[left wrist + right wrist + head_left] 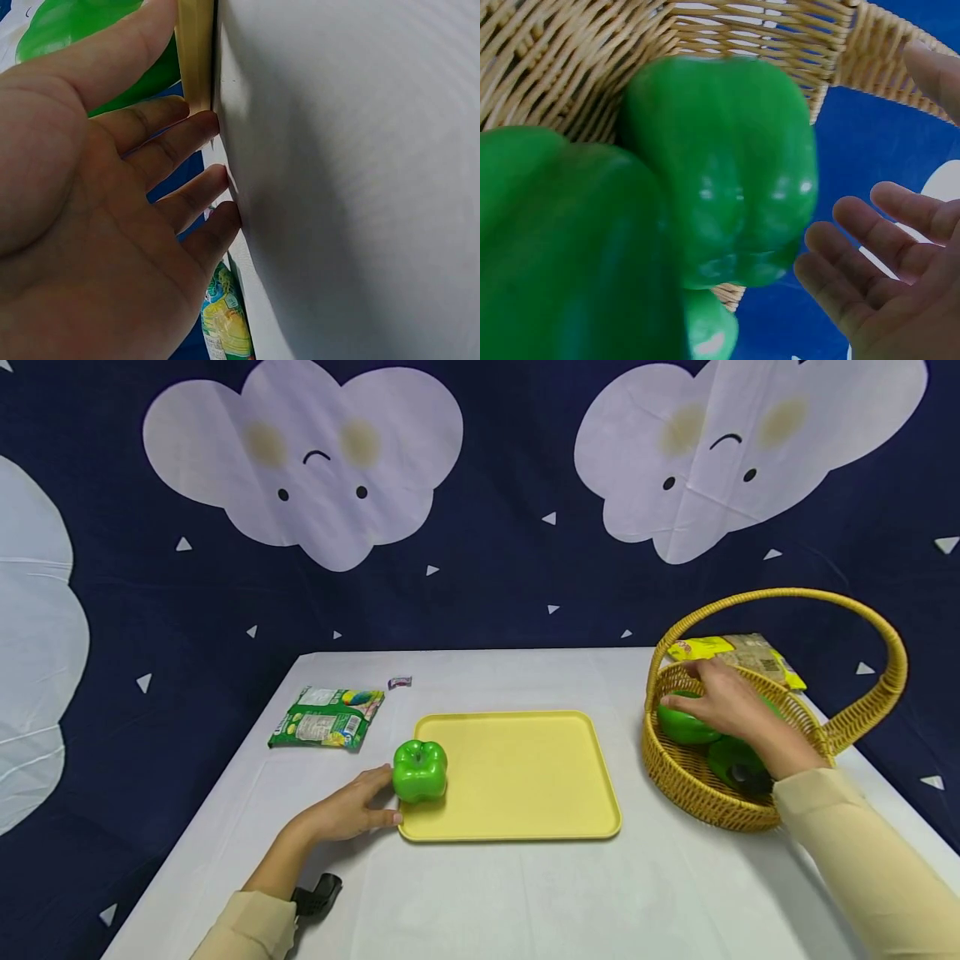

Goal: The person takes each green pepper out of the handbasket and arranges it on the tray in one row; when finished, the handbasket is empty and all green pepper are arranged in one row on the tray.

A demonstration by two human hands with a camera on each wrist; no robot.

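Note:
A shiny green bell pepper (420, 772) stands on the left end of a yellow tray (517, 777). Beside that end is my left hand (347, 806), fingers spread and slightly bent; its thumb and fingertips are close to the tray's edge and the pepper, and contact is hard to tell. On the right, my right hand (723, 700) reaches into a wicker basket (678, 785) holding several green bell peppers (727, 172). In the right wrist view, the right hand's fingers are extended, a small gap from the nearest pepper, with nothing held.
The basket's tall arched handle (780, 593) rises over the right arm. Behind the basket lies a yellow snack bag (750, 656). A green snack packet (326, 718) and a small wrapped candy (400, 682) lie at the back left. White cloth covers the table (480, 893).

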